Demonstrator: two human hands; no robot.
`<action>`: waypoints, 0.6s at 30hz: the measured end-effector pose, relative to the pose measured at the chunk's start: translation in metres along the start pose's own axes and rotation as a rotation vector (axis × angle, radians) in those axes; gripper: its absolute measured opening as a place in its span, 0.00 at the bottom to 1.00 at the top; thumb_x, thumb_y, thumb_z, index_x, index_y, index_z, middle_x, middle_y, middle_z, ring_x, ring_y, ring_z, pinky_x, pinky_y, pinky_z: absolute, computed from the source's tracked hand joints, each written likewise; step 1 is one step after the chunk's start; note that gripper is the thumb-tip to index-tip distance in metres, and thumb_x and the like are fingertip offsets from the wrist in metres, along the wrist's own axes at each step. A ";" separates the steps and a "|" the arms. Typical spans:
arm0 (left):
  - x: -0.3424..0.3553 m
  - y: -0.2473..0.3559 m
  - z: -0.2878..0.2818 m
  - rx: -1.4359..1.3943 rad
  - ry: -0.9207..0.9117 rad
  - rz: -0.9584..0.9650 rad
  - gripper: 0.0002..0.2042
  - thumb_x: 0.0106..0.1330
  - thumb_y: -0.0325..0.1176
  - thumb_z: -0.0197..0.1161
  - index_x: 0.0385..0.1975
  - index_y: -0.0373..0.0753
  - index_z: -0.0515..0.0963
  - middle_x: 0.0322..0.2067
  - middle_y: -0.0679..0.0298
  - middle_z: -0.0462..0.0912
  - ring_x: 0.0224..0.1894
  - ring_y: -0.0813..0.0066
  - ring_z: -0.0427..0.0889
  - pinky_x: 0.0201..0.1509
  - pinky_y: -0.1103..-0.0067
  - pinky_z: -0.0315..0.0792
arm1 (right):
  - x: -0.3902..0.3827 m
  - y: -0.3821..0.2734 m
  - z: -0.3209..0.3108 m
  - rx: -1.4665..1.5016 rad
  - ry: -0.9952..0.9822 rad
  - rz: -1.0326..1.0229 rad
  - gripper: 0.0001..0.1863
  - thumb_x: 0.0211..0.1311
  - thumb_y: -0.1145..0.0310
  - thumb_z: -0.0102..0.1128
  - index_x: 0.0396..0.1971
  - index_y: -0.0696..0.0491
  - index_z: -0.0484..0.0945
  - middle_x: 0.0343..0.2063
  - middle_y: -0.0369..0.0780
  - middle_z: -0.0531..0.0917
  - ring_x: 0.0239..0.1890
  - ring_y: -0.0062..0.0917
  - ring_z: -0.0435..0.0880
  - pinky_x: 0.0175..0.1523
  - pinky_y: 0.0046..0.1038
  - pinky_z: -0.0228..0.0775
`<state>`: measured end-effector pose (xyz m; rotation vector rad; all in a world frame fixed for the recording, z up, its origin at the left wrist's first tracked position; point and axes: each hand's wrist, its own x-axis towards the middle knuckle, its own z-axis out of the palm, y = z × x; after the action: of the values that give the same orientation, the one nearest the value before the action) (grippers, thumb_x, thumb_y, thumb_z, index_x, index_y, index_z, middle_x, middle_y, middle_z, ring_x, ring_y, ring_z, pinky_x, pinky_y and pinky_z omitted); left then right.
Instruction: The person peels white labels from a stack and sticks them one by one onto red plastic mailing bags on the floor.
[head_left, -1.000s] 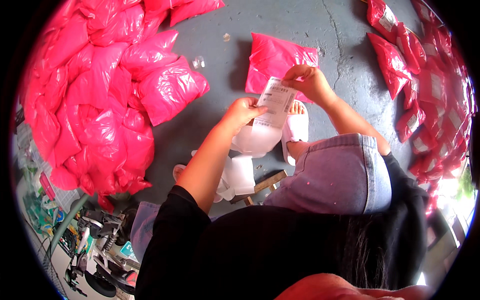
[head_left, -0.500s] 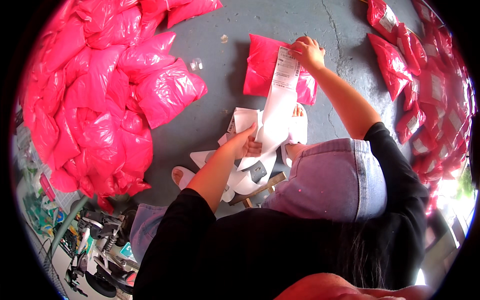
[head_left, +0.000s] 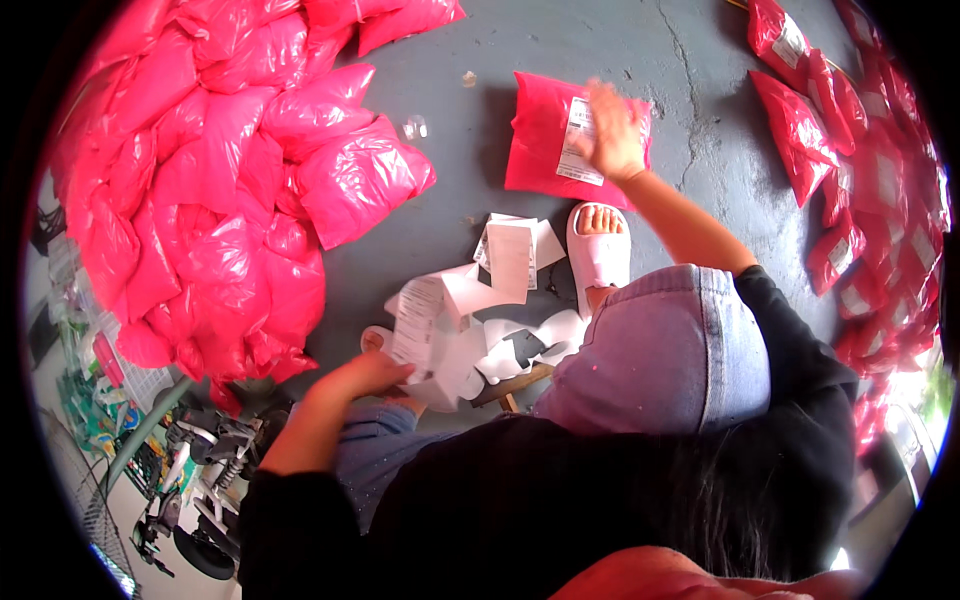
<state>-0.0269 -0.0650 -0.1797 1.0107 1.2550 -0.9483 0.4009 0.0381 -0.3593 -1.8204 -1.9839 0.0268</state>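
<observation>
At twelve o'clock on the grey floor (head_left: 450,215), the right hand (head_left: 612,135) presses flat and open on a white label (head_left: 577,142) atop a pink mailer bag (head_left: 540,140); a skewed or creased label is the likely fault. Left hand (head_left: 365,375) grips a label strip (head_left: 415,325) at seven o'clock, by loose backing papers (head_left: 515,255) that could tangle; unlabelled pink bags (head_left: 210,200) pile at nine, labelled ones (head_left: 870,180) at three.

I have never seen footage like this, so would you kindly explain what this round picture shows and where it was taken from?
It comes from a wide fisheye camera worn on a person's head, looking down, so edges bend. No machine here: two bare hands work. The right hand presses a white paper label onto a flat pink plastic mailer bag on the grey concrete floor. The left hand touches a heap of white paper label strips by the knees. A large pile of pink bags lies on the left; labelled ones lie on the right.
</observation>
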 end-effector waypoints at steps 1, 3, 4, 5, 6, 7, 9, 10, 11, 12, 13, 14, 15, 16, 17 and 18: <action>-0.028 -0.002 -0.009 -0.068 0.042 0.055 0.21 0.59 0.48 0.51 0.24 0.32 0.78 0.23 0.57 0.80 0.26 0.66 0.78 0.32 0.74 0.70 | 0.007 0.014 -0.001 -0.107 0.059 0.186 0.36 0.46 0.44 0.54 0.53 0.50 0.60 0.56 0.39 0.62 0.59 0.34 0.57 0.58 0.50 0.43; -0.072 -0.003 -0.019 0.083 0.231 0.109 0.18 0.57 0.44 0.53 0.24 0.32 0.77 0.21 0.53 0.78 0.25 0.62 0.78 0.33 0.73 0.69 | 0.021 0.042 0.013 -0.059 -0.008 0.706 0.35 0.46 0.43 0.54 0.50 0.51 0.64 0.52 0.42 0.66 0.57 0.33 0.60 0.56 0.39 0.54; -0.080 0.006 -0.025 0.095 0.228 0.139 0.18 0.57 0.44 0.53 0.24 0.32 0.77 0.21 0.53 0.78 0.25 0.62 0.78 0.33 0.73 0.69 | 0.018 0.071 0.005 -0.099 -0.215 0.687 0.32 0.46 0.43 0.54 0.46 0.52 0.68 0.48 0.44 0.70 0.54 0.34 0.64 0.53 0.37 0.58; -0.096 0.016 -0.028 0.200 0.322 0.192 0.15 0.55 0.40 0.55 0.25 0.32 0.77 0.21 0.51 0.77 0.25 0.59 0.77 0.32 0.72 0.69 | 0.017 0.090 0.000 -0.119 -0.422 0.660 0.30 0.46 0.43 0.55 0.42 0.53 0.72 0.43 0.45 0.74 0.50 0.35 0.69 0.51 0.35 0.62; -0.108 0.020 -0.028 0.293 0.426 0.241 0.11 0.53 0.36 0.56 0.25 0.33 0.77 0.21 0.50 0.76 0.25 0.57 0.76 0.32 0.72 0.69 | 0.021 0.088 -0.004 0.110 -0.519 0.700 0.28 0.46 0.45 0.55 0.39 0.54 0.74 0.38 0.45 0.76 0.45 0.35 0.73 0.47 0.33 0.64; -0.114 0.023 -0.028 0.290 0.440 0.259 0.11 0.53 0.36 0.56 0.25 0.33 0.77 0.21 0.50 0.76 0.25 0.57 0.76 0.32 0.72 0.69 | 0.020 0.088 -0.013 0.338 -0.614 0.736 0.26 0.46 0.46 0.56 0.35 0.55 0.76 0.32 0.46 0.79 0.40 0.36 0.76 0.44 0.31 0.67; -0.129 0.018 -0.021 0.228 0.651 0.442 0.07 0.49 0.29 0.58 0.25 0.34 0.76 0.21 0.50 0.75 0.25 0.55 0.76 0.30 0.71 0.68 | 0.030 0.035 -0.050 0.431 -0.576 0.554 0.16 0.49 0.58 0.54 0.30 0.57 0.76 0.24 0.42 0.79 0.27 0.27 0.77 0.33 0.29 0.68; -0.156 0.017 -0.013 0.184 0.680 0.428 0.06 0.48 0.25 0.57 0.27 0.33 0.76 0.23 0.49 0.75 0.25 0.56 0.76 0.29 0.71 0.68 | 0.035 0.015 -0.061 0.548 -0.481 0.572 0.13 0.51 0.62 0.53 0.29 0.57 0.76 0.22 0.39 0.77 0.24 0.24 0.74 0.29 0.27 0.67; -0.157 0.016 -0.012 0.155 0.695 0.440 0.06 0.48 0.25 0.57 0.27 0.33 0.76 0.23 0.49 0.75 0.25 0.56 0.76 0.29 0.71 0.68 | 0.035 0.007 -0.098 0.507 -0.476 0.684 0.14 0.49 0.61 0.55 0.30 0.57 0.76 0.23 0.41 0.78 0.26 0.26 0.75 0.32 0.27 0.68; -0.157 0.015 -0.012 0.135 0.689 0.475 0.06 0.50 0.24 0.56 0.28 0.33 0.77 0.23 0.50 0.75 0.26 0.57 0.76 0.30 0.72 0.68 | 0.032 0.003 -0.140 0.464 -0.469 0.792 0.16 0.48 0.60 0.56 0.31 0.57 0.76 0.24 0.43 0.79 0.28 0.27 0.77 0.34 0.27 0.69; -0.160 0.015 -0.012 0.123 0.682 0.508 0.07 0.51 0.22 0.54 0.29 0.33 0.77 0.23 0.51 0.76 0.27 0.59 0.76 0.31 0.74 0.68 | 0.014 0.035 -0.173 0.610 -0.227 0.879 0.11 0.52 0.70 0.48 0.34 0.54 0.76 0.25 0.39 0.78 0.28 0.24 0.74 0.34 0.27 0.67; -0.167 0.018 -0.011 0.179 0.678 0.539 0.09 0.51 0.21 0.54 0.32 0.34 0.77 0.26 0.50 0.76 0.28 0.59 0.77 0.33 0.74 0.68 | -0.018 0.100 -0.208 0.229 -0.072 0.223 0.16 0.52 0.73 0.43 0.41 0.51 0.75 0.35 0.40 0.78 0.37 0.28 0.76 0.42 0.27 0.67; -0.170 0.014 -0.011 0.156 0.700 0.526 0.09 0.51 0.21 0.54 0.32 0.34 0.77 0.26 0.50 0.76 0.28 0.59 0.77 0.33 0.74 0.68 | -0.037 0.139 -0.273 -0.183 0.029 0.007 0.13 0.55 0.73 0.46 0.41 0.55 0.73 0.40 0.42 0.76 0.39 0.31 0.76 0.44 0.25 0.68; -0.171 0.008 -0.009 0.204 0.684 0.614 0.10 0.50 0.22 0.53 0.32 0.35 0.77 0.27 0.49 0.76 0.29 0.58 0.76 0.33 0.74 0.68 | -0.048 0.158 -0.338 -0.454 0.038 0.103 0.14 0.56 0.71 0.45 0.43 0.54 0.72 0.39 0.42 0.76 0.39 0.33 0.76 0.44 0.27 0.68; -0.175 -0.003 -0.004 0.242 0.666 0.706 0.10 0.50 0.23 0.53 0.33 0.35 0.77 0.29 0.48 0.76 0.30 0.57 0.76 0.34 0.74 0.68 | -0.067 0.195 -0.394 -0.420 0.096 0.305 0.14 0.56 0.70 0.46 0.43 0.54 0.72 0.39 0.41 0.76 0.39 0.32 0.76 0.44 0.27 0.68; -0.175 -0.013 0.002 0.206 0.679 0.686 0.10 0.50 0.23 0.53 0.33 0.35 0.77 0.29 0.48 0.76 0.30 0.57 0.76 0.34 0.74 0.68 | -0.079 0.229 -0.430 -0.228 0.192 0.553 0.14 0.56 0.69 0.46 0.43 0.53 0.72 0.39 0.41 0.76 0.38 0.31 0.75 0.44 0.26 0.68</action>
<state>-0.0533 -0.0680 -0.0061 1.8698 1.2074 -0.1877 0.7620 -0.1272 -0.0665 -2.3672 -1.3509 -0.2032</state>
